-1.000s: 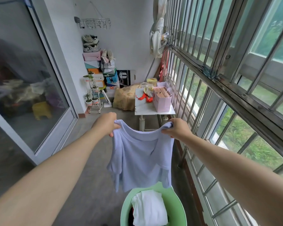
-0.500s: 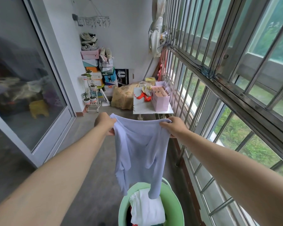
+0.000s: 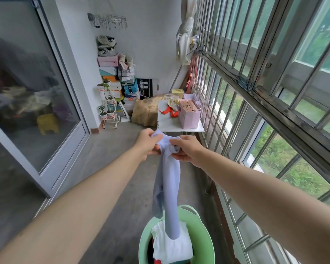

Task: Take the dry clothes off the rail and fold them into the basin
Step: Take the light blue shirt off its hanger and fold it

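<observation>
A soft, pale lilac shirt (image 3: 167,180) hangs straight above the basin (image 3: 202,223), gathered into one long, limp, narrow column. Its long axis runs up and down. The bunched top edge is high above the basin, and the rounded lower end points down in front of the white cloth (image 3: 171,246) lying inside. I cannot tell whether the two touch.

The left hand (image 3: 148,141) pinches the bunched top, fingers curled round the fabric. The right hand (image 3: 187,148) grips the same bunch just beside it, and the two hands are almost touching.

The basin is round, smooth green plastic with a slot handle cut in its far rim, and it stands on a rough grey concrete floor (image 3: 112,187). The white cloth in it is folded and slightly crinkled, with something red beneath.

Beyond the basin a small white worktop (image 3: 170,124) carries a boxy pink paper bag (image 3: 190,117). To the basin's right run steel window bars (image 3: 255,96).
</observation>
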Demonstrator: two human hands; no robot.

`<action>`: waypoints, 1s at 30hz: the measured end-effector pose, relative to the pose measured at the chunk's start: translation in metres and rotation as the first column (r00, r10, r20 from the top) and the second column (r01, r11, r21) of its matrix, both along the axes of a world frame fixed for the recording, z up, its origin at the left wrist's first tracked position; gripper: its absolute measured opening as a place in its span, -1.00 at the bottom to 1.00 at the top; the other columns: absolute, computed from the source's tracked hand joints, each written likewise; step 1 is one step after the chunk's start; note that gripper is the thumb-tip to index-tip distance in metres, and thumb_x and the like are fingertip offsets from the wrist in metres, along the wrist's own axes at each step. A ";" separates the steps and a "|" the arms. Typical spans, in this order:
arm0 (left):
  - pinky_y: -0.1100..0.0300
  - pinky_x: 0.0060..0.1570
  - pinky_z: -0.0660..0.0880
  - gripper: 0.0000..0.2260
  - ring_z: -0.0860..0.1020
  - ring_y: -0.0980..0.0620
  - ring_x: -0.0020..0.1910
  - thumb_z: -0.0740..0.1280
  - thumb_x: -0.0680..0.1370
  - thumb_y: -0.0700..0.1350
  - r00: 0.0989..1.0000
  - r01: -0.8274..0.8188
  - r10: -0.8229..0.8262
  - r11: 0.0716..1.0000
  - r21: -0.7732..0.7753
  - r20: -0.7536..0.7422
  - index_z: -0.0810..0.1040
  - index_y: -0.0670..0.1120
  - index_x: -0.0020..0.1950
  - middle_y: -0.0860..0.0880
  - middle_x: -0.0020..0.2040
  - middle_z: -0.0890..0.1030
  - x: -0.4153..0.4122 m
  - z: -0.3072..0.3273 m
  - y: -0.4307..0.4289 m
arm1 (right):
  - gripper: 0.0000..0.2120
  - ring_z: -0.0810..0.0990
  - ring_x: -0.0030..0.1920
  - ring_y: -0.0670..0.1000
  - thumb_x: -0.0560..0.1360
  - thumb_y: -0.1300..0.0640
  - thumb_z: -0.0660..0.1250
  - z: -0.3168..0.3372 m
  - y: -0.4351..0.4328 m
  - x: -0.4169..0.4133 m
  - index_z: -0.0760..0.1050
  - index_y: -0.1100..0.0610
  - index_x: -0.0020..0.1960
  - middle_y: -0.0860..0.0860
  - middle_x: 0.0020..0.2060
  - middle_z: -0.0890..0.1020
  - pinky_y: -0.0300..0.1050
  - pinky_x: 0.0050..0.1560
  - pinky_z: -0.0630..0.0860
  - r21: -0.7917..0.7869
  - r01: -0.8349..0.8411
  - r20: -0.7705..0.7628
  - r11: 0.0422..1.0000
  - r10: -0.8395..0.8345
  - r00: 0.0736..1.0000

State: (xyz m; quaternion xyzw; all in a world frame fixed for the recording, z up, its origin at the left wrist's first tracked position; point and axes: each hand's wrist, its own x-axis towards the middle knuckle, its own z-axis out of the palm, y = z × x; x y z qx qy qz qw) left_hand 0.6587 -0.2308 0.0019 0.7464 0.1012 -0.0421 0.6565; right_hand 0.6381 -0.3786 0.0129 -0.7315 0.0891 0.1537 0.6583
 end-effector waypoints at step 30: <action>0.42 -0.23 0.44 -0.74 0.55 0.24 -0.24 0.23 0.48 -0.47 0.891 0.410 -0.398 0.912 -0.011 0.217 0.53 -0.21 0.07 0.06 -0.25 0.59 -0.018 0.035 0.025 | -0.63 0.52 0.04 0.02 0.29 0.27 0.27 -0.020 -0.018 0.001 0.52 0.06 0.09 0.02 0.03 0.59 -0.07 0.23 0.35 -0.036 -0.264 -0.087 0.964 0.260 0.962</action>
